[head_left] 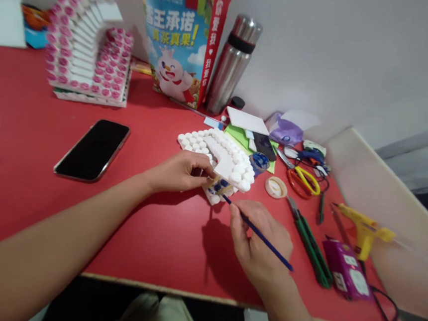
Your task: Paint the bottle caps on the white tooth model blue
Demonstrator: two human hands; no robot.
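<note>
A white curved craft model [242,155] covered in small round white pieces stands on the red table. My left hand [183,170] grips its near left edge, thumb and fingers closed on it. In my right hand [262,234] is a thin blue paintbrush [263,239], pinched between thumb and fingers. The brush tip touches the model's near end, where several round pieces are dark blue. Just behind the model on the right is an open jar of blue paint [259,162]. A round lid [276,187] lies beside it.
A phone [92,150] lies left. A pink-and-white model [89,44], a printed bag [179,42] and a steel flask [233,65] stand behind. Scissors [302,180], a green cutter [311,246], a yellow glue gun [365,228] and a purple box [347,269] lie right, beside a low panel [374,214].
</note>
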